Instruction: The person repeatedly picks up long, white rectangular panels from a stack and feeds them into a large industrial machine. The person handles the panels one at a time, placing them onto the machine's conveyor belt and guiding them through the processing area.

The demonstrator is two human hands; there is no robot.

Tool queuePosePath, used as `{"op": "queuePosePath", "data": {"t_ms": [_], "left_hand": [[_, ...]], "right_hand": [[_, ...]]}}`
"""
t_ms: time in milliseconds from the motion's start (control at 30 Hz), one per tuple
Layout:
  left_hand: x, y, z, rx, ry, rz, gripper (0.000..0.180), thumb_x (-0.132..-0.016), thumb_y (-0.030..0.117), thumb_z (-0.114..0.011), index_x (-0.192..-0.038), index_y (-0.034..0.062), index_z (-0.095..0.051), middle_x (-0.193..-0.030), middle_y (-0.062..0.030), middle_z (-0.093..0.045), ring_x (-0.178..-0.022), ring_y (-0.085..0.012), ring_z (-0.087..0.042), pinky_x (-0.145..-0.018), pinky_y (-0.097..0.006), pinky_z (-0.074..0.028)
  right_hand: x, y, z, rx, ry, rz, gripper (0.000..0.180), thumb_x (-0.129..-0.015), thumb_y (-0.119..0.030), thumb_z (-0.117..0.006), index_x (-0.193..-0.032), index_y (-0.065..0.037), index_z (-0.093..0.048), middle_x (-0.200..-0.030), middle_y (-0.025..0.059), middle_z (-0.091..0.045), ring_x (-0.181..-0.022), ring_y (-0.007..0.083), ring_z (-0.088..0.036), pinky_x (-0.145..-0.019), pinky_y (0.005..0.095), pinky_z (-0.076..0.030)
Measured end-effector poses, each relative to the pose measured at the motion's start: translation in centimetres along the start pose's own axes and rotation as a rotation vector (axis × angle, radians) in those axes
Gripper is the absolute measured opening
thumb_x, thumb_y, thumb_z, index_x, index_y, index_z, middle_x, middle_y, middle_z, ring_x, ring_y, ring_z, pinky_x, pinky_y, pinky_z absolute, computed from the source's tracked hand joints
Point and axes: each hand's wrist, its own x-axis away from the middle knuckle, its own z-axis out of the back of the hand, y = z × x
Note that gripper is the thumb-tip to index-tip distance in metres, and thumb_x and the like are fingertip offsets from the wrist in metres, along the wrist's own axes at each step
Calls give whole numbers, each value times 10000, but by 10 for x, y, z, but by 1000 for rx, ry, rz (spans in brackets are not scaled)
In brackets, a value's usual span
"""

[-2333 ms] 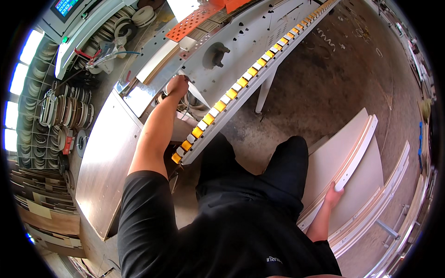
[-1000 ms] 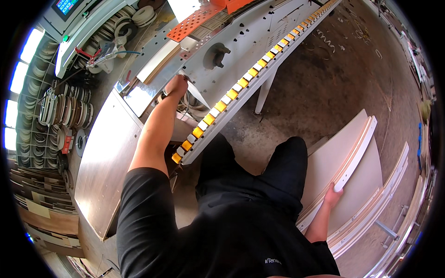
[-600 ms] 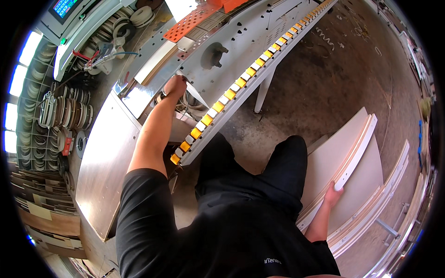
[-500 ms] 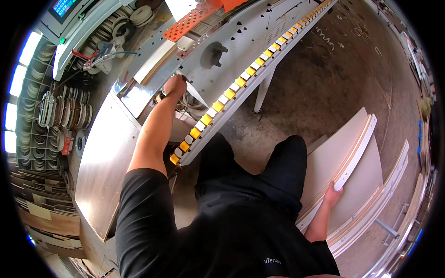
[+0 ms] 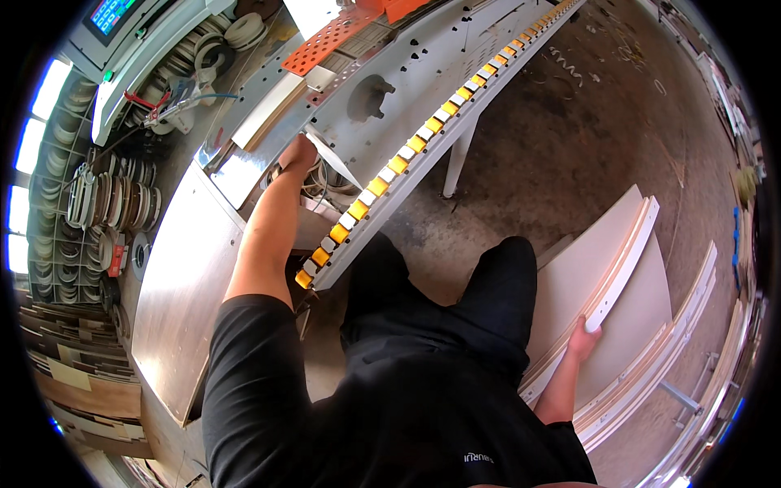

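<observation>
My left hand [image 5: 298, 153] is at the side of the machine, under the end of a wood strip [image 5: 272, 110] and beside a white pointed piece [image 5: 332, 156]. Its fingers are turned away, so whether it grips anything is hidden. Low on the right, my right hand [image 5: 583, 337] is closed round the pale edge of a white-edged panel [image 5: 622, 272], thumb on the edge. This panel leans at a slant beside my right leg, with more pale boards [image 5: 643, 325] behind it.
A rail of yellow and white rollers [image 5: 399, 165] runs diagonally in front of my legs. A brown tabletop [image 5: 183, 285] adjoins the machine at left. Edging rolls [image 5: 114, 191] fill a rack beyond it, above stacked boards [image 5: 85, 390]. An orange perforated guard [image 5: 333, 41] covers part of the machine.
My left hand has shifted slightly left, exposing more of the white pointed piece. My right hand stays on the panel edge.
</observation>
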Motion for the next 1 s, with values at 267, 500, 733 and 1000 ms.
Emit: {"op": "queuePosePath", "data": {"t_ms": [267, 500, 733, 1000], "left_hand": [[24, 40, 15, 22, -196, -142, 321, -944, 287, -677, -1118, 85, -855, -1133, -226, -820, -1084, -455, -781, -935, -562, -616], [37, 55, 24, -33, -136, -101, 321, -950, 281, -658, -1123, 110, -867, -1196, -195, -822, -1136, -421, -779, -973, -520, -616], [22, 23, 10, -52, -15, -11, 398, -956, 370, -705, -1188, 77, -839, -1249, -194, -811, -1174, -415, -772, -969, -534, -615], [-4, 6, -8, 254, -361, -66, 314, -921, 402, -748, -1134, 200, -860, -1037, -159, -834, -1010, -404, -797, -883, -537, -613]], "right_hand": [[0, 14, 1, -28, -4, -3, 845, -960, -627, -733, -1561, -63, -544, -1452, 223, -717, -1318, 441, -689, -1097, 553, -547], [2, 10, 2, -21, -13, -21, 824, -957, -610, -729, -1549, -62, -564, -1448, 214, -722, -1313, 437, -693, -1098, 552, -547], [1, 1, 7, 2, 0, -5, 834, -952, -625, -723, -1552, -67, -569, -1483, 207, -702, -1344, 431, -677, -1115, 552, -536], [0, 10, 2, -8, -12, -49, 872, -950, -634, -720, -1586, -69, -530, -1500, 209, -692, -1363, 435, -665, -1130, 558, -528]]}}
